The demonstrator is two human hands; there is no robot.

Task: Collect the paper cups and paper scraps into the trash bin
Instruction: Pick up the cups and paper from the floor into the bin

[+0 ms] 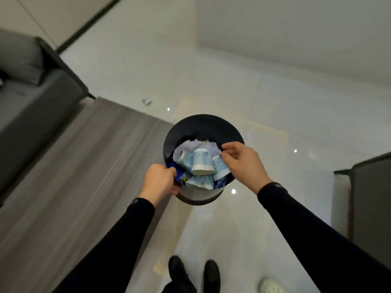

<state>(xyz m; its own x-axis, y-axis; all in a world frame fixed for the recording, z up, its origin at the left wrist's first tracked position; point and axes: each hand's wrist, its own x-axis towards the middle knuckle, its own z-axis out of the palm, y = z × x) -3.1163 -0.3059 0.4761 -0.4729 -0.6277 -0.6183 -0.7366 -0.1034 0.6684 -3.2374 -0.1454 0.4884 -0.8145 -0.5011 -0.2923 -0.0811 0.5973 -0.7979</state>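
Observation:
A round black trash bin [201, 125] is in the middle of the view, above the pale floor. It holds several light-blue paper cups [201, 163] lying on crumpled white paper scraps [191, 144]. My left hand [157, 181] grips the bin's near-left rim, fingers curled over the edge. My right hand [241, 163] is at the right rim, its fingertips touching the rightmost cup [219, 168] and a scrap; whether it pinches them is unclear. A small white scrap [146, 101] lies on the floor beyond the bin.
A grey striped rug [63, 176] covers the floor on the left, with a grey sofa [31, 98] behind it. A dark chair edge [368, 199] stands at the right. My black shoes [194, 273] are below the bin. A whitish object [271, 285] lies at the bottom right.

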